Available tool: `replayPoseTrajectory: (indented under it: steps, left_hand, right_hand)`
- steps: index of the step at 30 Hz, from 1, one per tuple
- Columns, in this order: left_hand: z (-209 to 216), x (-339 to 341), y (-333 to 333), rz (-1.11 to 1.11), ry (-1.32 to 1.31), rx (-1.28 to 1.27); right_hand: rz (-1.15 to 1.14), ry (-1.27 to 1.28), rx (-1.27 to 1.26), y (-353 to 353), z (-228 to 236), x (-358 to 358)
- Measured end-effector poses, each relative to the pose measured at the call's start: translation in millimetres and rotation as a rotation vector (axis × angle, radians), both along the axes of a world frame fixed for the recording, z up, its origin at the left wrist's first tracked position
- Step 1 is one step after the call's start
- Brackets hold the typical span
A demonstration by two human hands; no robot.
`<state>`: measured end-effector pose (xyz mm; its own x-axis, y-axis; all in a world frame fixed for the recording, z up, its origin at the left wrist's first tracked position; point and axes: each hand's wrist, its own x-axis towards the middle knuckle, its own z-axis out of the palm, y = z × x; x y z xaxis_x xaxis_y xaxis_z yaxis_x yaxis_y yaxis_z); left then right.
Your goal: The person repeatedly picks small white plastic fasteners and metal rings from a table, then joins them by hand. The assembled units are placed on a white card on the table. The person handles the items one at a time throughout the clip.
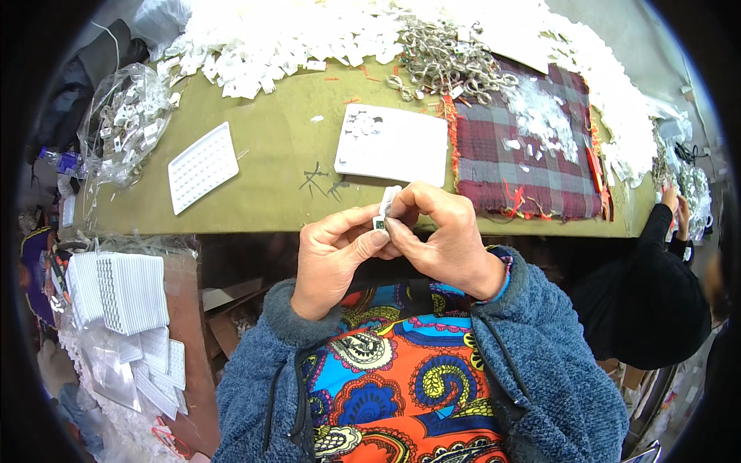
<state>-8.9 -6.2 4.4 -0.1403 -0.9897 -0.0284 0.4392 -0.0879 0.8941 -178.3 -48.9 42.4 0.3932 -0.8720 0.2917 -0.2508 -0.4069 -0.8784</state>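
Small white plastic piece (pixel 385 207): pinched upright between both hands, just short of the table edge (pixel 255 228). Left hand (pixel 333 258): thumb and forefinger closed on its lower end. Right hand (pixel 444 239): fingertips gripping its upper part. Step in hand, by appearance: fitting or seating a part; the next move likely calls for fine fingertip pressure. White tray (pixel 394 144): just beyond the hands, partly filled. Perforated white tray (pixel 202 166): beyond and left. Plaid cloth (pixel 525 150): beyond and right. Bare green tabletop between trays gives room.

Fuzzy blue-grey fleece jacket, ribbed cuffs, dark zipper, open at front. Under it a bright paisley garment in orange, blue, yellow. Blue band at right wrist. Both hands bare.
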Motion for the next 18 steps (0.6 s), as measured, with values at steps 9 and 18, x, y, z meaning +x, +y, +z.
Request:
replayPoseTrajectory:
  steps: [9, 18]
  left_hand:
    - [-2, 26, -26, -0.055, 0.368, 0.025]
    - [-13, 36, -33, -0.129, 0.57, 0.099]
  right_hand:
    - [-0.076, 0.352, -0.285, -89, 4, 9]
    - [-0.103, 0.455, -0.288, -96, -6, 17]
